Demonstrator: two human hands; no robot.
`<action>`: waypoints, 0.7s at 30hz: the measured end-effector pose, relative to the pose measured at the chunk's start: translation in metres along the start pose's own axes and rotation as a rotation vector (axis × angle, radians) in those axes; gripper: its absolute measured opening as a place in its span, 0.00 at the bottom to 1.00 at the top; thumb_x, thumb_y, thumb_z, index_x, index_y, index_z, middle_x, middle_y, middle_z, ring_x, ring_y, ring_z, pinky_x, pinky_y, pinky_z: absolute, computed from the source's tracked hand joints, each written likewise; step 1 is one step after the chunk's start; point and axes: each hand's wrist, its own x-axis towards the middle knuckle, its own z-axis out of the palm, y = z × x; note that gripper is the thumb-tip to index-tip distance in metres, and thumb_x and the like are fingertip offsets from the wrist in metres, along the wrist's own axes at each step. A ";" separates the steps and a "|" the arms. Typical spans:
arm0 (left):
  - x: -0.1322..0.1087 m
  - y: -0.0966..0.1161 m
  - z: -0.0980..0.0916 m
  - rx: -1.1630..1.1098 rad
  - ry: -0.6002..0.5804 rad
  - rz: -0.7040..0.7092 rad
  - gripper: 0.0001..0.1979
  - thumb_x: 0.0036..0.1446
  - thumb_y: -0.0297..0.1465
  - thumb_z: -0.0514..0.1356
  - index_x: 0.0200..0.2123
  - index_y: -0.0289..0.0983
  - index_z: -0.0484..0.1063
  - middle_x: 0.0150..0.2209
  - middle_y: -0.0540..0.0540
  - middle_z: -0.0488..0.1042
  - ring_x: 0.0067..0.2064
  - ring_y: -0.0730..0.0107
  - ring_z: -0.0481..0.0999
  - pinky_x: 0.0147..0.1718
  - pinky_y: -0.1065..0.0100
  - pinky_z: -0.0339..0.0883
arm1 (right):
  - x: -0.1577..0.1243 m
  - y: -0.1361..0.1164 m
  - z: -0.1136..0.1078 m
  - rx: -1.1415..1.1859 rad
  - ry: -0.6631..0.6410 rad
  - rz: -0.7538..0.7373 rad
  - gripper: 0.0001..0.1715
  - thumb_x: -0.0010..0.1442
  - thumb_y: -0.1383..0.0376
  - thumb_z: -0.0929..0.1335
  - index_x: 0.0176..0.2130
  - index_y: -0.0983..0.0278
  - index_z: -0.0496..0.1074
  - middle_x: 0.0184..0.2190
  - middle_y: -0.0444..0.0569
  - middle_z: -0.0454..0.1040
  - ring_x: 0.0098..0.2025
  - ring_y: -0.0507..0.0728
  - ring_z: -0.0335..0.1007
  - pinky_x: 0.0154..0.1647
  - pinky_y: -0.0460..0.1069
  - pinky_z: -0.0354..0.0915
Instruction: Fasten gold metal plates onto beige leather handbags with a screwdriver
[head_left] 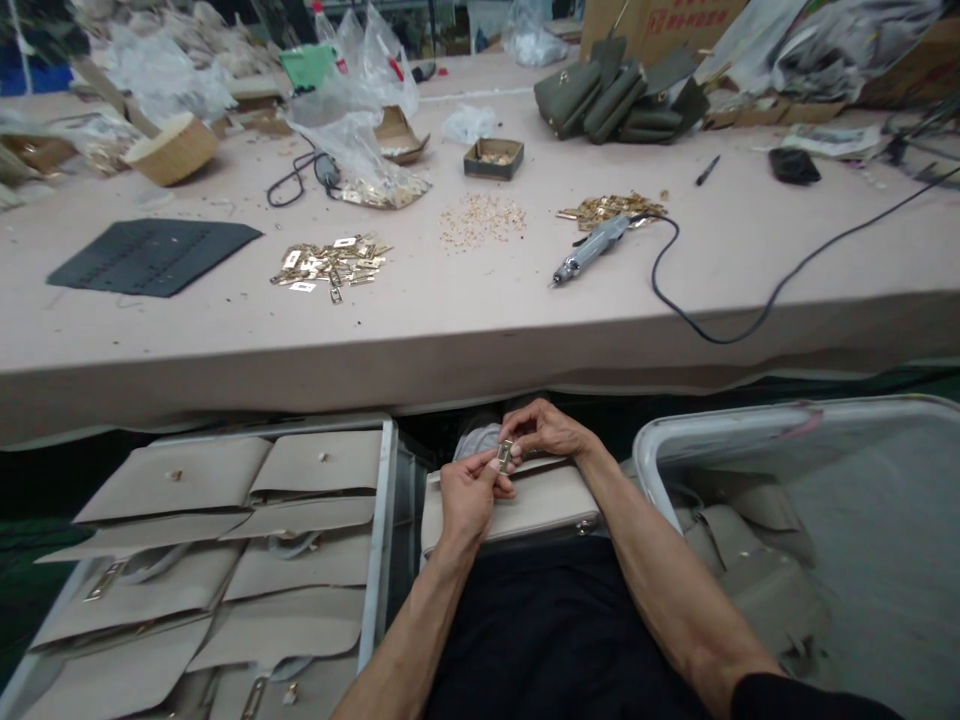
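Observation:
A beige handbag [536, 497] lies across my lap, below the table's front edge. Over it, my left hand [469, 492] and my right hand [549, 430] meet at a small gold-coloured rectangular metal buckle plate [505, 456]. Both hands are closed, pinching the plate between their fingertips. Part of the bag is hidden behind my hands and wrists. On the table ahead lie a pile of similar metal plates [330, 263], a scatter of tiny gold-coloured pieces [482, 222] and a grey electric screwdriver [591, 250] with a dark cord.
At my left, a grey crate [388, 500] holds several beige bag pieces. A white tub [652, 440] with more bags stands at my right. On the table are a dark flat sheet [150, 257], a small box [493, 159], another metal pile [611, 208] and olive-green bags [619, 98].

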 end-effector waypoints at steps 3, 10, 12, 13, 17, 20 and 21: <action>-0.005 0.002 0.002 0.211 -0.046 0.095 0.17 0.57 0.37 0.68 0.47 0.35 0.84 0.29 0.44 0.83 0.23 0.70 0.76 0.26 0.68 0.75 | 0.000 0.004 -0.002 0.050 -0.009 -0.007 0.21 0.53 0.60 0.82 0.44 0.68 0.84 0.37 0.51 0.79 0.32 0.55 0.77 0.34 0.46 0.72; -0.013 0.004 0.008 0.754 -0.018 0.334 0.14 0.66 0.32 0.57 0.46 0.39 0.83 0.29 0.43 0.81 0.28 0.60 0.79 0.32 0.64 0.71 | -0.004 0.002 0.000 0.125 -0.023 -0.013 0.20 0.53 0.62 0.83 0.43 0.69 0.84 0.35 0.51 0.79 0.31 0.56 0.78 0.34 0.47 0.73; -0.013 0.005 0.011 0.863 -0.020 0.412 0.14 0.67 0.30 0.56 0.45 0.37 0.82 0.33 0.39 0.82 0.33 0.56 0.81 0.37 0.61 0.71 | -0.006 0.002 0.000 0.146 -0.018 -0.017 0.20 0.52 0.62 0.83 0.43 0.69 0.84 0.35 0.51 0.79 0.31 0.56 0.78 0.34 0.47 0.74; -0.013 0.004 0.012 0.913 -0.021 0.445 0.15 0.67 0.29 0.55 0.45 0.37 0.82 0.35 0.37 0.83 0.35 0.53 0.81 0.39 0.59 0.71 | -0.007 0.003 0.000 0.150 -0.013 -0.019 0.20 0.52 0.62 0.83 0.43 0.69 0.85 0.35 0.51 0.79 0.31 0.56 0.78 0.34 0.47 0.74; -0.011 -0.003 0.016 1.061 -0.018 0.535 0.18 0.68 0.26 0.50 0.51 0.33 0.78 0.38 0.33 0.82 0.40 0.48 0.81 0.42 0.55 0.71 | -0.010 0.009 0.000 0.174 0.012 -0.043 0.20 0.52 0.62 0.83 0.43 0.68 0.85 0.34 0.50 0.78 0.30 0.56 0.78 0.32 0.47 0.75; -0.010 -0.010 0.016 1.135 -0.024 0.563 0.19 0.69 0.25 0.47 0.54 0.31 0.75 0.39 0.32 0.81 0.41 0.47 0.81 0.42 0.54 0.71 | -0.012 0.013 0.001 0.191 0.036 -0.060 0.19 0.53 0.63 0.83 0.44 0.67 0.85 0.34 0.49 0.77 0.30 0.55 0.78 0.31 0.47 0.75; -0.010 -0.011 0.016 1.156 -0.025 0.564 0.20 0.69 0.24 0.47 0.54 0.31 0.75 0.40 0.31 0.80 0.41 0.47 0.81 0.42 0.53 0.71 | -0.012 0.014 0.001 0.195 0.044 -0.062 0.19 0.53 0.63 0.83 0.44 0.67 0.85 0.34 0.48 0.76 0.30 0.55 0.78 0.31 0.47 0.75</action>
